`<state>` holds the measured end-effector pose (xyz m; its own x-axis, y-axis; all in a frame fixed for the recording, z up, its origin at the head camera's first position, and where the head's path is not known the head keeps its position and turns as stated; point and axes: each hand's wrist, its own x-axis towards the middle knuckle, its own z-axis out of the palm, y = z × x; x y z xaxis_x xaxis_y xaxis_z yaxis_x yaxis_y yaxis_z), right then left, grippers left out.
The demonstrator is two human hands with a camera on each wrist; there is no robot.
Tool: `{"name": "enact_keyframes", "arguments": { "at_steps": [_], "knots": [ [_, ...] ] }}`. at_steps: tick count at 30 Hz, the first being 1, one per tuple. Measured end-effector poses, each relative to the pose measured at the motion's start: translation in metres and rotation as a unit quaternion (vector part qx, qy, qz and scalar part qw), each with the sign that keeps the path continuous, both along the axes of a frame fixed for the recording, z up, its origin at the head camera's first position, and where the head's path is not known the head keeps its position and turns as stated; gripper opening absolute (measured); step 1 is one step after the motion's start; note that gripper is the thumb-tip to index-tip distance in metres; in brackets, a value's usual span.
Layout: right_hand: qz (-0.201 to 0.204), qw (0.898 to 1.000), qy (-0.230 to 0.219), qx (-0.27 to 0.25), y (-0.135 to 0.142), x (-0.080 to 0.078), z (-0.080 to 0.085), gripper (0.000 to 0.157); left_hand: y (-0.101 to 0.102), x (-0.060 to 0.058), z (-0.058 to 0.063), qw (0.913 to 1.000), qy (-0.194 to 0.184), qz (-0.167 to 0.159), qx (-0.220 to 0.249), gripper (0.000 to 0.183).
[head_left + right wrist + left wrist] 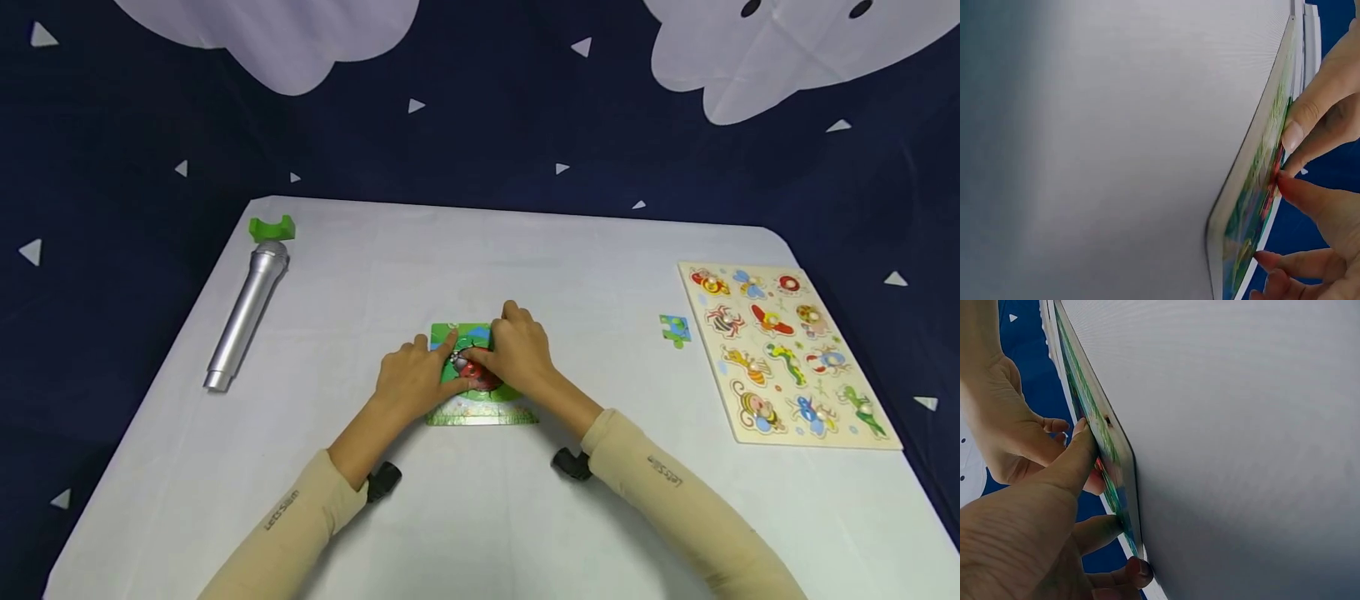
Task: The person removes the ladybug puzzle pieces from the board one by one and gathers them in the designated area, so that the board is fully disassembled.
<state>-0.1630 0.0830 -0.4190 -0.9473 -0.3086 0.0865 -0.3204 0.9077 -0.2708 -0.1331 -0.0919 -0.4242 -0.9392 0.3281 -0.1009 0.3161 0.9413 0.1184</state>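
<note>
A small jigsaw puzzle (480, 414) with a red ladybug (486, 381) on a green ground lies flat at the middle of the table. At its left side, my left hand (411, 382) rests its thumb and index finger on the picture; in the left wrist view, other fingers curl at the edge of the puzzle (1112, 450). Over the right side, my right hand (522, 354) presses its thumb on the ladybug, other fingers bent by the far right edge. The right wrist view shows both hands touching the puzzle (1249, 209). The hands hide parts of the picture.
A loose blue-green puzzle piece (676, 329) lies to the right, beside a wooden insect peg board (795, 354). On the left are a silver microphone (249, 317) and a green curved block (272, 228). Behind the white table (480, 258) hangs a dark blue cloth (480, 142).
</note>
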Motion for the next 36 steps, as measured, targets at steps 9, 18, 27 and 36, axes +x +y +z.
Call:
{"name": "enact_keyframes", "arguments": {
  "at_steps": [9,18,27,36],
  "knots": [
    [-0.017,1.000,0.003,0.011,-0.0047,-0.0009,0.0022,0.047,-0.0013,-0.0003,-0.0011,1.0000,0.006,-0.002,-0.001,0.089],
    [-0.014,1.000,-0.015,-0.013,-0.0032,-0.0047,0.0024,0.044,-0.0020,-0.0025,-0.0033,1.0000,-0.001,-0.002,-0.005,0.090],
    [0.015,1.000,0.004,0.011,-0.0003,-0.0003,0.0033,0.048,-0.0012,-0.0022,-0.0005,0.9999,-0.003,0.002,-0.012,0.091],
    [0.001,1.000,-0.005,0.003,-0.0005,0.0008,0.0017,0.047,-0.0014,-0.0007,-0.0020,0.9999,0.000,0.001,-0.013,0.089]
  ]
}}
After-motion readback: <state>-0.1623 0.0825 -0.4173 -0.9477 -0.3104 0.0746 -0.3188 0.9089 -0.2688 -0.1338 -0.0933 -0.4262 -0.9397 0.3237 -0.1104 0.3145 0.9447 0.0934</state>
